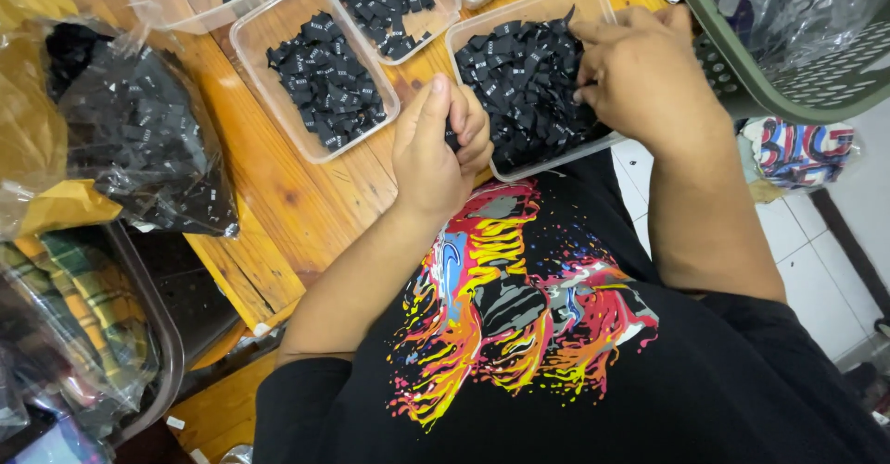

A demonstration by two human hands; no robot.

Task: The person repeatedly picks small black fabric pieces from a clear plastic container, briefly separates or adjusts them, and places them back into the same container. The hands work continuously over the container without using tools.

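Head view, looking down on a wooden table (pixel 297 206). The left hand (pixel 443 144) is curled shut around a small stack of black fabric labels (pixel 451 137), thumb lying along the top, apparently to keep the stack squared; only a sliver of the stack shows between the fingers, so its thickness cannot be judged. It rests at the near rim of the clear plastic tray (pixel 593 0), at about 8 o'clock from the tray's centre. The right hand (pixel 640 79) lies inside that tray at 3 o'clock, fingers bent down into the loose heap of black labels (pixel 528 84), its fingertips pinching among them; whether one label is gripped is hidden.

A second tray of labels (pixel 320 75) stands just beside the first at 9 o'clock, and two more trays (pixel 389 0) lie at 11 to 12 o'clock, all within arm's reach. A clear bag of labels (pixel 139 139) sits at the table's left edge. The first tray overhangs the table's near edge slightly, close to the person's printed black shirt (pixel 519 306). A green basket (pixel 788 47) crowds the right side; open wood remains between the trays and the near left corner.
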